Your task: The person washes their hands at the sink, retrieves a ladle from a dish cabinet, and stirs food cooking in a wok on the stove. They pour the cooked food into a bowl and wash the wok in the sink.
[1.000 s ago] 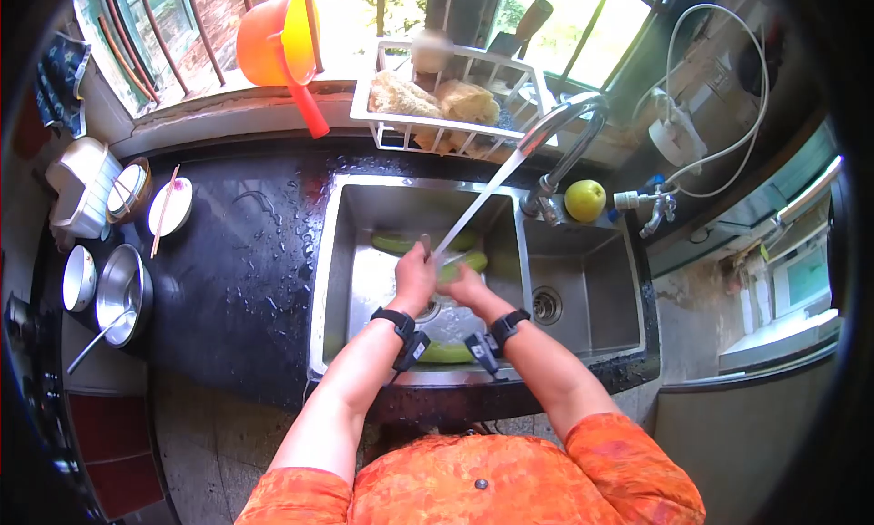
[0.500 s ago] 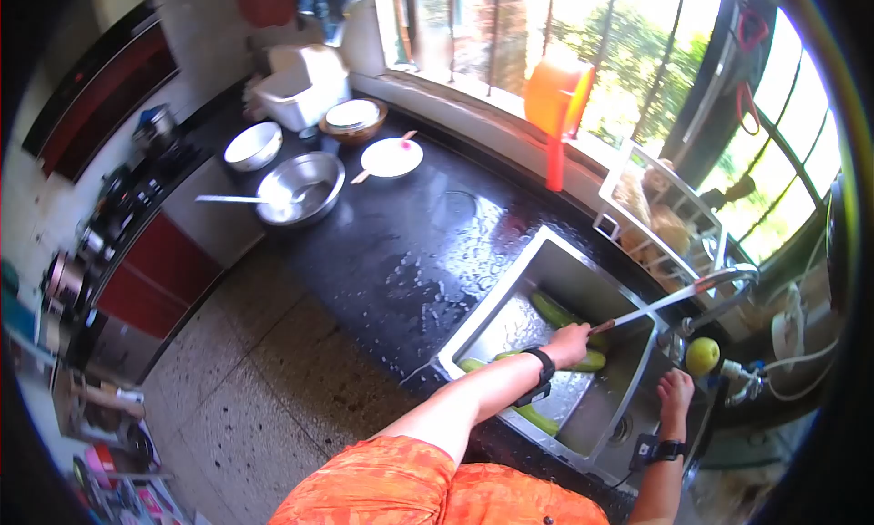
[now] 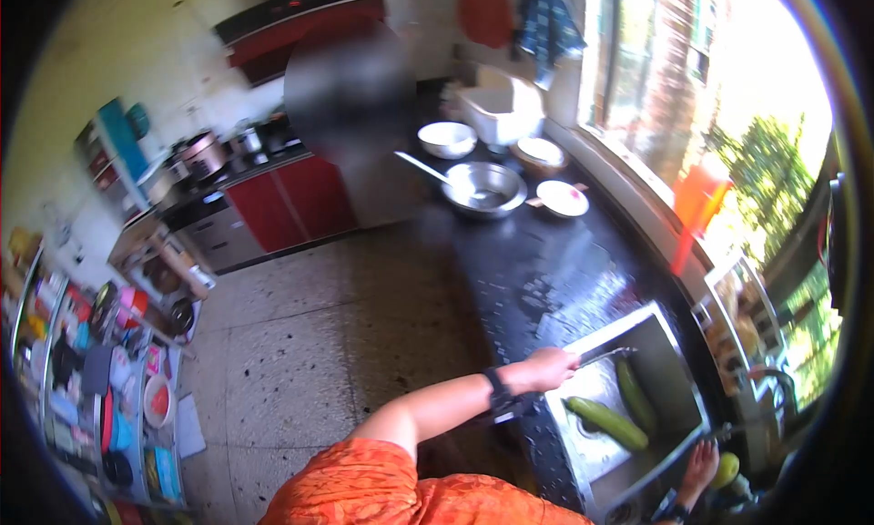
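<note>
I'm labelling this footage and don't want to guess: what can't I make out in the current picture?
All in the head view:
- Thin thing by the left hand: blurred, kind unclear.
- Right hand: blurred, grip unclear; its forearm is cut off by the bottom edge.
- Far counter: partly hidden by a dark blurred patch.
- Small shelf items: too small to name.

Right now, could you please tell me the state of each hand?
Left hand: closed on a slender, shiny utensil.
Right hand: near the round yellow-green fruit; open or closed, unclear.
</note>
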Demonstrator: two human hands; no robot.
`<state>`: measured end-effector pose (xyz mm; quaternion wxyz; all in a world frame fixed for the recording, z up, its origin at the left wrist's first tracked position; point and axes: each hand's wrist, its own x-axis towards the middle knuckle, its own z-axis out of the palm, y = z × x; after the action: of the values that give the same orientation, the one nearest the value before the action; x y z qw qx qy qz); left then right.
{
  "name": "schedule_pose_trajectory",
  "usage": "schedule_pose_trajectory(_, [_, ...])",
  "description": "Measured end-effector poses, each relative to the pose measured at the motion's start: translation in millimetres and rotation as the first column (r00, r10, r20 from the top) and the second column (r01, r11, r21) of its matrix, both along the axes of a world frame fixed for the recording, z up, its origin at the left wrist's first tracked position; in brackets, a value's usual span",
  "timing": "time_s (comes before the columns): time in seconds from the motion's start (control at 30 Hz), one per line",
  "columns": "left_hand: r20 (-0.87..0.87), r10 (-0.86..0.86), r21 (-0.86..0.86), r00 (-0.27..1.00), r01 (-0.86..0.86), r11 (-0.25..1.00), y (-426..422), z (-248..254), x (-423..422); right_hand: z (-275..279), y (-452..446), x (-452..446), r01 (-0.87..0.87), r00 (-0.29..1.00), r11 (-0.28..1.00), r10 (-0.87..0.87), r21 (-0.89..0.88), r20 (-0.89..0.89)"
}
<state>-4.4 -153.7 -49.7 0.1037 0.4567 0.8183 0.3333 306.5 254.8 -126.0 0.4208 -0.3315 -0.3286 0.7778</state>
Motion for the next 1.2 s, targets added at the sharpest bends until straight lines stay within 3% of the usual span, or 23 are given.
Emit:
schedule_pose_trajectory(0.03, [0.385, 0.024, 0.104, 0.922, -0.069, 0.992, -43, -3, -11, -1, -10, -2, -0.077, 0.997, 0.997, 0.078, 0.025, -0.016])
schedule_pose_trajectory(0.07, [0.706, -0.017, 0.196, 0.708, -0.172, 0.965, -90, -15, -23, 3, -21, -12, -0.153, 0.987, 0.987, 0.155, 0.052, -0.032])
schedule_pose_trajectory(0.13, [0.912, -0.038, 0.286, 0.409, -0.564, 0.775, -199, -49, -22, 42, -84, -46, -0.318, 0.948, 0.945, 0.316, 0.075, 0.029])
schedule_pose_trajectory(0.17, [0.853, 0.156, 0.239, 0.498, -0.639, 0.732, -256, -89, -21, 61, -129, -63, -0.426, 0.903, 0.901, 0.416, 0.087, 0.105])
schedule_pose_trajectory(0.2, [0.559, 0.569, -0.083, 0.603, -0.642, 0.762, -318, -140, -12, 85, -180, -91, -0.411, 0.896, 0.901, 0.372, 0.138, 0.242])
schedule_pose_trajectory(0.23, [-0.191, 0.698, -0.534, 0.691, -0.669, 0.516, -361, -100, 24, 81, -203, -116, -0.487, 0.852, 0.848, 0.408, 0.212, 0.327])
schedule_pose_trajectory(0.3, [-0.014, 0.940, -0.532, 0.341, -0.798, 0.282, -456, -142, 51, 79, -267, -174, -0.584, 0.782, 0.757, 0.428, 0.294, 0.453])
schedule_pose_trajectory(0.33, [-0.027, 0.964, -0.556, 0.266, -0.805, 0.206, -500, -167, 67, 91, -317, -198, -0.627, 0.763, 0.729, 0.504, 0.274, 0.404])
schedule_pose_trajectory(0.37, [-0.002, 0.988, -0.648, 0.157, -0.752, 0.118, -532, -155, 86, 67, -329, -236, -0.746, 0.653, 0.607, 0.591, 0.272, 0.473])
schedule_pose_trajectory(0.4, [-0.062, 0.987, -0.673, 0.148, -0.737, 0.068, -565, -161, 103, 40, -347, -275, -0.844, 0.528, 0.471, 0.652, 0.255, 0.544])
schedule_pose_trajectory(0.47, [0.051, 0.983, -0.643, 0.178, -0.747, 0.169, -629, -165, 122, 52, -437, -321, -0.935, 0.355, 0.234, 0.601, 0.267, 0.716])
schedule_pose_trajectory(0.5, [0.361, 0.933, -0.508, -0.017, -0.842, 0.181, -656, -157, 130, 65, -491, -336, -0.946, 0.323, 0.164, 0.568, 0.280, 0.757])
schedule_pose_trajectory(0.53, [0.644, 0.749, -0.372, -0.159, -0.920, 0.124, -683, -145, 135, 76, -538, -353, -0.954, 0.290, 0.096, 0.528, 0.283, 0.798])
schedule_pose_trajectory(0.6, [0.938, 0.338, 0.094, 0.073, -0.994, -0.047, -731, -131, 143, 71, -589, -396, -0.978, 0.088, -0.092, 0.630, 0.187, 0.772])
schedule_pose_trajectory(0.67, [0.956, 0.249, -0.068, -0.156, -0.943, -0.326, -775, -131, 141, 70, -648, -422, -0.999, 0.043, 0.022, 0.879, 0.050, 0.476])
schedule_pose_trajectory(0.7, [0.538, 0.754, -0.268, -0.378, -0.924, -0.272, -797, -156, 155, -27, -619, -482, -0.944, -0.062, -0.316, 0.451, 0.094, 0.890])
schedule_pose_trajectory(0.73, [-0.119, 0.945, -0.451, -0.304, -0.832, -0.325, -814, -177, 167, -123, -591, -541, -0.789, 0.034, -0.612, -0.124, -0.049, 0.992])
schedule_pose_trajectory(0.83, [-0.009, 0.843, -0.365, -0.537, -0.784, -0.503, -837, -145, 163, -19, -727, -525, -0.827, 0.305, -0.478, 0.062, 0.296, 0.950])
schedule_pose_trajectory(0.87, [-0.011, 0.834, -0.378, -0.552, -0.769, -0.515, -854, -151, 161, -30, -746, -547, -0.822, 0.291, -0.495, 0.061, 0.282, 0.955])
schedule_pose_trajectory(0.93, [0.299, 0.773, -0.183, -0.559, -0.829, -0.529, -891, -165, 153, -58, -791, -601, -0.815, 0.138, -0.561, 0.055, 0.146, 0.989])
schedule_pose_trajectory(0.97, [0.493, 0.713, -0.048, -0.499, -0.834, -0.550, -905, -167, 145, -65, -822, -625, -0.843, 0.092, -0.517, 0.132, 0.148, 0.987])
schedule_pose_trajectory(1.07, [0.419, 0.707, -0.154, -0.570, -0.812, -0.563, -926, -122, 99, -94, -925, -683, -0.769, 0.072, -0.593, 0.289, 0.238, 0.955])
schedule_pose_trajectory(1.2, [0.371, 0.773, -0.152, -0.515, -0.855, -0.496, -963, -76, 17, -35, -1106, -693, -0.512, -0.107, -0.803, 0.412, 0.305, 0.905])
